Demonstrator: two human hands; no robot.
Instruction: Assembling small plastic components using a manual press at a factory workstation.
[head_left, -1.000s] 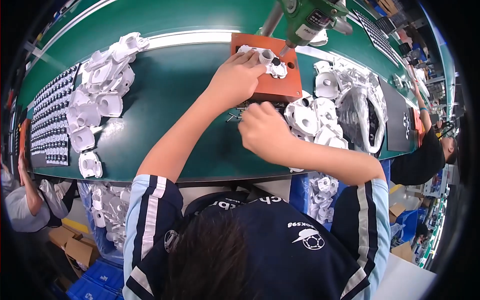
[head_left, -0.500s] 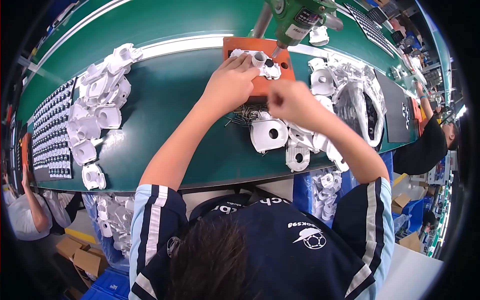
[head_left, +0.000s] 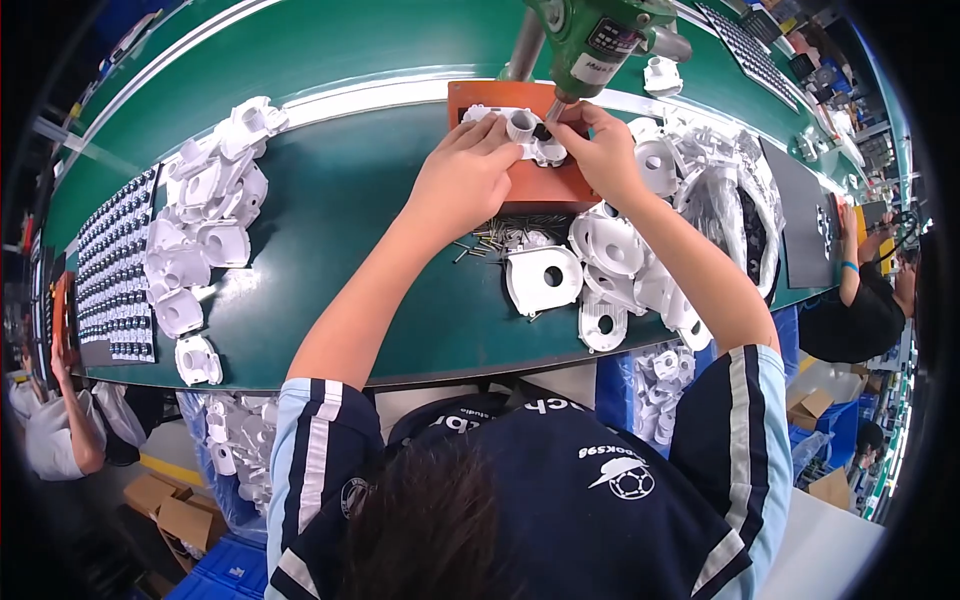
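A white plastic housing [head_left: 521, 125] with a round collar and a black spot lies on an orange block [head_left: 550, 183]. My left hand [head_left: 468, 165] grips its left side, fingers over the top and thumb near the collar. At the housing's right end, my right hand [head_left: 600, 148] is closed in a pinch beside the metal tip [head_left: 556, 110] of a green machine [head_left: 590, 60]. What the pinched fingers hold, if anything, is hidden. Just in front of the block lies a pile of loose screws [head_left: 492, 236].
White plastic housings [head_left: 545, 278] are heaped at the near right, beside a clear plastic bag [head_left: 715, 195]. More housings [head_left: 205, 205] form a row on the left, by a tray of small black-and-white parts [head_left: 118, 265]. Other people sit at both far sides.
My right hand has moved up from over the screws to the machine's tip, its fingers now at the housing's right end. My left hand stays on the housing.
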